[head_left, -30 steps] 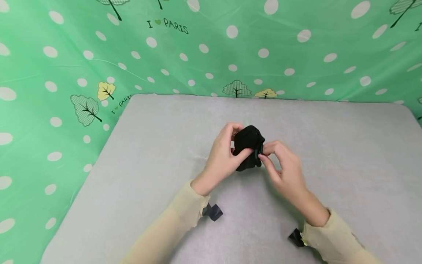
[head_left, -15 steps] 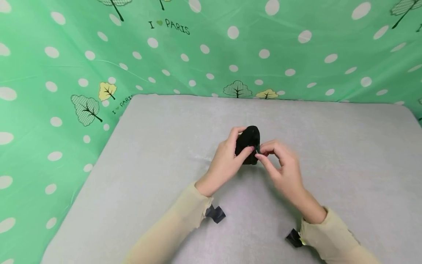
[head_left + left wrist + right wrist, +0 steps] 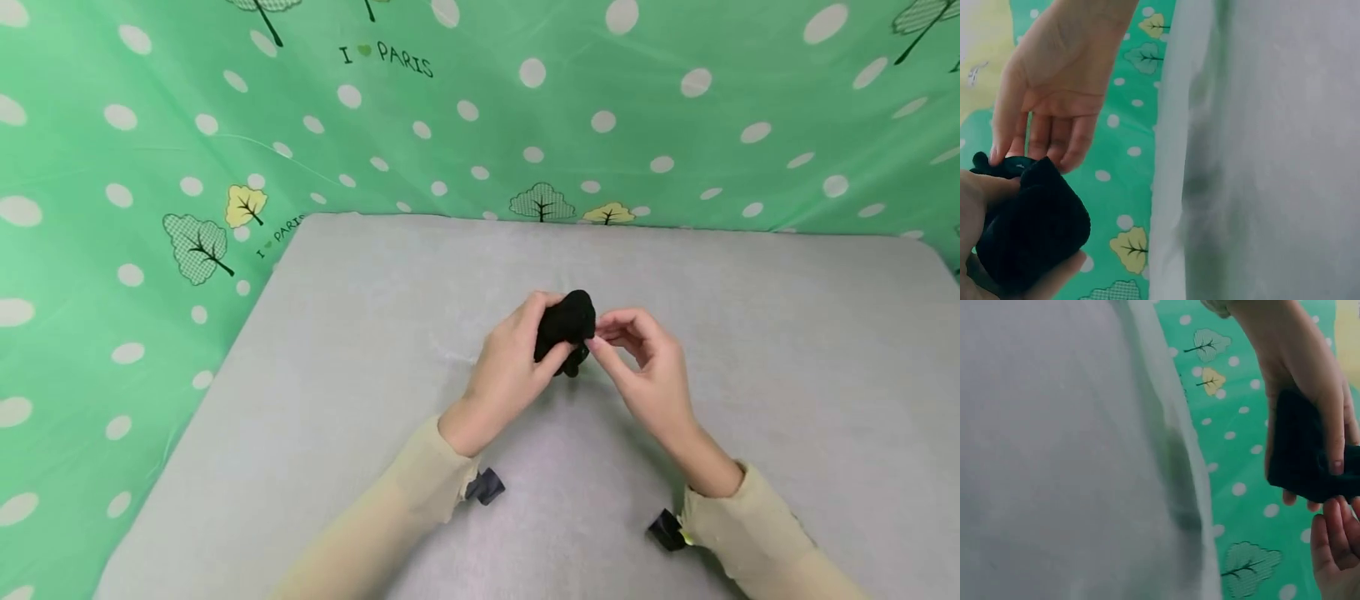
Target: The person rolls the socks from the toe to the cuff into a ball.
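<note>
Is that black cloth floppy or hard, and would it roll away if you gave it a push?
Probably floppy: the black cloth looks folded and bunched in the left hand. It likely isn't very slippery, since its surface looks dull, not shiny. It probably wouldn't roll far, because its outline is lumpy with corners.

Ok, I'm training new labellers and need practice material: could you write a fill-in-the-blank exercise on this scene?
The left hand grips a bunched cloth coloured ____, and the right hand is at its edge.
The tabletop is coloured ____.
Beyond it, a white-dotted sheet is mostly ____.
Lettering on that sheet reads I, heart, ____.
Missing words: black; grey; green; PARIS.
</note>
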A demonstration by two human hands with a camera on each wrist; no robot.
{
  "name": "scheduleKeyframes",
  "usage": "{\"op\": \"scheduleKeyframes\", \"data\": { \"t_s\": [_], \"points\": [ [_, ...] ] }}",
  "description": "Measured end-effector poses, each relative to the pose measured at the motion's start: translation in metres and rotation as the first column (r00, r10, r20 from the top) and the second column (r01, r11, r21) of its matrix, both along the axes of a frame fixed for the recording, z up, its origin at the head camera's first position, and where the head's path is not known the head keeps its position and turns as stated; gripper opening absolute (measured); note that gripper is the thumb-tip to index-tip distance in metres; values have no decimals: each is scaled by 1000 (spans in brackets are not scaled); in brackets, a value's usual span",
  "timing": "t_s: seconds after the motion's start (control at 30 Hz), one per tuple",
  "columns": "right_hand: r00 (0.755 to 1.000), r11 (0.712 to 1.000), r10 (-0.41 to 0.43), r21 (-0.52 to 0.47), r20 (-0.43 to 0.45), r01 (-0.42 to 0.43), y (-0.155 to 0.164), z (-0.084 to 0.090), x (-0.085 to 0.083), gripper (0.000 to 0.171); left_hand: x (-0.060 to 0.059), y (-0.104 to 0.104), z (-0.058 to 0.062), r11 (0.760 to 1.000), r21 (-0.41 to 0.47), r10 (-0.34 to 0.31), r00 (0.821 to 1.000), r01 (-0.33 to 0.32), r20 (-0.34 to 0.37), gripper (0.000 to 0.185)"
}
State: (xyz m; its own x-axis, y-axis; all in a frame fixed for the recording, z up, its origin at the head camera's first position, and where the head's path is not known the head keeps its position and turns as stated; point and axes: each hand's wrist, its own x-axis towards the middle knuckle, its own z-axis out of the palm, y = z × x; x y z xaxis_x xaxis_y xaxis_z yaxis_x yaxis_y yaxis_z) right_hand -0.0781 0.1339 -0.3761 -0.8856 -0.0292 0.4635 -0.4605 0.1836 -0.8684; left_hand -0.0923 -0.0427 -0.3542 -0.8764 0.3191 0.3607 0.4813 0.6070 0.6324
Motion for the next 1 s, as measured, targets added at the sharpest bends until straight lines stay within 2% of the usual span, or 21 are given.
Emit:
{"op": "scheduleKeyframes", "data": {
  "t_s": [0.1,0.2,0.37,0.47,0.57,0.6,0.67,0.7,0.8,0.87,0.93,1.0],
  "points": [
    [998,994,-57,96,-33,60,0,6,-1,12,1,0,1,999,37,-20,999,19,26,50],
    [993,982,-79,166,-86,92,-1,6,-4,9,1,1,3,998,59,1,999,-3,35,47],
    [983,981,-31,181,-180,64,-4,4,-6,8,-2,3,6,996,-27,80,997,-80,11,36],
    [961,979,24,201,-275,33,-7,2,-5,6,-5,4,7,989,-98,105,994,-108,-32,34],
    [924,966,79,256,-374,21,-9,1,-2,4,-7,5,6,983,-133,118,991,-125,-60,35],
    [920,963,92,269,-382,16,-9,1,0,4,-8,6,6,983,-135,117,991,-125,-64,35],
    [924,960,85,279,-372,24,-9,1,1,2,-9,6,5,988,-113,105,993,-109,-44,35],
    [934,962,67,273,-350,33,-9,0,1,2,-9,6,4,992,-92,90,996,-91,-21,35],
    [970,970,-22,230,-244,80,-8,2,0,11,-10,5,3,1000,-2,-8,995,8,95,36],
    [981,976,-81,187,-177,114,-6,4,-1,10,-10,2,3,992,82,-112,970,96,215,45],
    [985,982,-114,137,-128,132,-4,6,-3,7,-12,-2,4,968,182,-224,919,172,323,55],
    [989,988,-117,86,-93,125,-1,8,-5,7,-13,-6,5,944,265,-295,863,197,409,63]
  ]
}}
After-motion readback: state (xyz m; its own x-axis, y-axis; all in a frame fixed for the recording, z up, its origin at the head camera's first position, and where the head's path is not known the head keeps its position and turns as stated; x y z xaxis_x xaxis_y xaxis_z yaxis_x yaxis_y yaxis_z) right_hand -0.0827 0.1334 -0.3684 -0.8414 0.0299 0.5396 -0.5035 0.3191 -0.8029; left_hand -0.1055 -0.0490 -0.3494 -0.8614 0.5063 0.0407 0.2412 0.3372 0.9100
